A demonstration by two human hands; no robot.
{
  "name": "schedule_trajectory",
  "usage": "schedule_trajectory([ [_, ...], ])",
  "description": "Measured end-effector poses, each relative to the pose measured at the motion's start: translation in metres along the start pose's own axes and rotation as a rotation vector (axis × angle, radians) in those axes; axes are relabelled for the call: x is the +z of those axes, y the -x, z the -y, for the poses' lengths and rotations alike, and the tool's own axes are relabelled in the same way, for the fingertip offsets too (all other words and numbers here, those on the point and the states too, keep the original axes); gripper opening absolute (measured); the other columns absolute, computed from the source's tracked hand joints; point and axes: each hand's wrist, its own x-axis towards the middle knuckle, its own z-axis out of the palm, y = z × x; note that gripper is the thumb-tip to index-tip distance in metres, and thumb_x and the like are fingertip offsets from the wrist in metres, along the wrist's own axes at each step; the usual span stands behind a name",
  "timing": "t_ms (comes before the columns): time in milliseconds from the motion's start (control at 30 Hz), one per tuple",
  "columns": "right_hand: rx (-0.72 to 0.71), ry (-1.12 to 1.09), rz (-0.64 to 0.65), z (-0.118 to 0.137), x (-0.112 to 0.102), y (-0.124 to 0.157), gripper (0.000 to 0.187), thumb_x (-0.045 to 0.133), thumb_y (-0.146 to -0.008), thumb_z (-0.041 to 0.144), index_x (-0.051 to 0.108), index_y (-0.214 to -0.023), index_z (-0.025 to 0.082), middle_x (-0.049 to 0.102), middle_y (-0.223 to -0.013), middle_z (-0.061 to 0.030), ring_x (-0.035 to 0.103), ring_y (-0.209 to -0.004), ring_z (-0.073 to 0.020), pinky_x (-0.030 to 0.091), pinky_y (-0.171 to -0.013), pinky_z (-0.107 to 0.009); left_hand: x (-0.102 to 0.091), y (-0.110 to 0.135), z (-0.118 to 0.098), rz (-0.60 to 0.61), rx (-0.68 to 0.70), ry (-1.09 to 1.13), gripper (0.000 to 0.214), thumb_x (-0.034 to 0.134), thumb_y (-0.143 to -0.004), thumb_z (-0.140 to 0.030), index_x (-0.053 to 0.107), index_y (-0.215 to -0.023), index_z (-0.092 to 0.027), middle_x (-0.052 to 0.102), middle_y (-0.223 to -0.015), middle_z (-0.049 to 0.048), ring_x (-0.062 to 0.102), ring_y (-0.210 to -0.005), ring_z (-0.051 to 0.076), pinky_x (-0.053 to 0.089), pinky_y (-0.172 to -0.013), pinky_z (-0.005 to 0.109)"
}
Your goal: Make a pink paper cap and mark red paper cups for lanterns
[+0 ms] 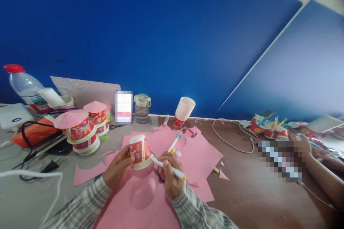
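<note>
My left hand (119, 167) is wrapped round the side of a red-and-white printed paper cup (140, 152), held above pink paper. In my right hand (170, 175) is a white marker (172, 171) with a yellow end, its tip against or very near the cup's right side. A dark loop shows beside my right fingers, and I cannot tell what it belongs to. Pink paper sheets (199, 171) spread beneath both hands. A clear round disc-like piece (143, 193) lies on the paper below the cup. Another white pen (174, 142) with a teal end rests behind my right hand.
Paper-cup models with pink cone roofs (71, 118) stand left. A stack of cups (185, 109) and a lidded glass jar (142, 109) stand by the blue partition (161, 43). A plug (52, 165) and cables lie left. A co-worker's hand (301, 145) is at the right.
</note>
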Motion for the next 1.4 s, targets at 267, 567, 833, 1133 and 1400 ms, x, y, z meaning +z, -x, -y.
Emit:
schedule_trajectory([
  [267,0.028,0.004,-0.004,-0.0001,-0.0020,-0.0017,0.029,0.043,-0.080,0.036,0.065,-0.073,0.018,0.049,-0.043,0.0058,0.043,-0.036,-0.0103,0.038,-0.040,-0.021,-0.0007,-0.0005,0.0000,0.005,-0.015,0.004,0.039,0.059,-0.057,-0.011,0.058,-0.096,-0.018,0.069,-0.080,0.0110,0.059,-0.073,0.031,0.045,-0.062,0.043],
  [567,0.025,0.010,0.006,0.0022,-0.0010,-0.0005,0.032,0.044,-0.080,0.040,0.065,-0.071,0.018,0.047,-0.041,0.0063,0.042,-0.035,-0.0106,0.039,-0.040,-0.022,0.0009,0.0002,-0.0008,0.016,-0.007,-0.009,0.036,0.058,-0.058,-0.013,0.059,-0.094,-0.017,0.069,-0.080,0.0113,0.059,-0.072,0.031,0.045,-0.059,0.041],
  [833,0.039,0.022,0.015,-0.0010,-0.0015,-0.0004,0.030,0.043,-0.081,0.037,0.065,-0.073,0.017,0.048,-0.042,0.0063,0.042,-0.034,-0.0096,0.038,-0.039,-0.021,-0.0002,0.0002,-0.0002,0.011,-0.011,-0.005,0.038,0.059,-0.057,-0.012,0.059,-0.095,-0.018,0.069,-0.081,0.0112,0.059,-0.073,0.031,0.045,-0.059,0.040],
  [1133,0.022,0.037,0.016,-0.0010,-0.0020,-0.0007,0.030,0.043,-0.081,0.036,0.065,-0.074,0.018,0.047,-0.042,0.0065,0.044,-0.036,-0.0112,0.040,-0.043,-0.023,-0.0010,-0.0004,0.0007,0.014,-0.009,-0.009,0.037,0.058,-0.058,-0.011,0.059,-0.095,-0.018,0.069,-0.080,0.0113,0.059,-0.072,0.031,0.045,-0.058,0.040],
  [1400,-0.069,0.042,0.034,0.0071,-0.0015,-0.0018,0.035,0.041,-0.081,0.039,0.065,-0.064,0.020,0.042,-0.035,0.0089,0.043,-0.038,-0.0124,0.044,-0.076,-0.041,-0.0041,-0.0030,0.0037,0.015,-0.006,-0.011,0.038,0.061,-0.055,-0.014,0.060,-0.093,-0.018,0.069,-0.079,0.0111,0.059,-0.070,0.031,0.045,-0.057,0.040],
])
